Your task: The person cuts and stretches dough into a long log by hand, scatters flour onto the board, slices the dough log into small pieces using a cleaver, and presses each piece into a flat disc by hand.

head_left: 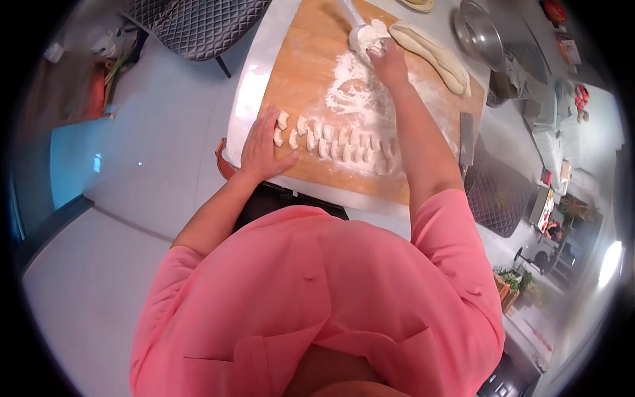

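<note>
My right hand (390,65) reaches into a scoop of white flour (374,33) near the far side of a wooden board (304,46); its fingertips are hidden in the flour. At the board's left edge rests my left hand (266,147), fingers spread and holding nothing, beside two rows of small dough pieces (340,142). Loose flour (347,86) is spread over the middle of the board. A long dough roll (433,54) lies to the right of the scoop. Near the right edge is a cleaver (467,135) with a wide blade.
A metal bowl (477,34) stands beyond the board at the right. One quilted chair (198,26) is at the upper left, another (496,192) at the right. Part of a plate (420,5) shows at the top edge.
</note>
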Motion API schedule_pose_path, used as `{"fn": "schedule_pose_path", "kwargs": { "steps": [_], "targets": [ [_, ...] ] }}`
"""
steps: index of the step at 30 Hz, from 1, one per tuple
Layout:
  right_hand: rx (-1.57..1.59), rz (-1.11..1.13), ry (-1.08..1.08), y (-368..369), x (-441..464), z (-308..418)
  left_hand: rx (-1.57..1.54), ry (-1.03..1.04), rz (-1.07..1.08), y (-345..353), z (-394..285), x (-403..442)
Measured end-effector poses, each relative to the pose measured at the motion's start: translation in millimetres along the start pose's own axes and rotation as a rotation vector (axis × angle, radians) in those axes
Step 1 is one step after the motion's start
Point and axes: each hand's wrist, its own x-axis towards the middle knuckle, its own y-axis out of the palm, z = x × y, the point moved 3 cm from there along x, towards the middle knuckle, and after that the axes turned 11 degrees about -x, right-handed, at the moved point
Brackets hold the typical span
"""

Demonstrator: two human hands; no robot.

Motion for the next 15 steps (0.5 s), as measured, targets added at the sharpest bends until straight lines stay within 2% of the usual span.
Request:
{"fn": "schedule_pose_path", "kwargs": {
  "steps": [4, 6, 7, 9, 11, 13, 15],
  "targets": [
    [-0.021, 0.059, -0.088, 17.9, 13.1, -19.7, 0.025, 0.016, -0.024, -0.3, -2.5, 0.9],
    [0.233, 0.062, -0.015, 30.8, 14.6, -32.3, 0.020, 0.027, -0.022, -1.8, -5.3, 0.6],
    [0.235, 0.064, -0.020, 21.2, 9.1, -24.9, 0.023, 0.024, -0.027, -1.8, -5.4, 0.1],
    [0.279, 0.163, 0.090, -7.2, -12.5, -15.0, 0.029, 0.023, -0.024, -1.0, -5.7, 1.4],
    [0.392, 0.392, 0.190, -34.1, -54.0, 20.6, 0.059, -0.013, -0.008, -0.5, -9.1, 3.4],
    [0.270, 0.428, -0.113, -31.0, -84.5, 45.5, 0.089, -0.048, 0.010, 0.1, -9.2, 3.7],
    [0.437, 0.431, -0.107, -21.6, -112.4, 73.7, 0.061, -0.028, -0.004, 1.2, -7.6, 2.2]
  ]
}}
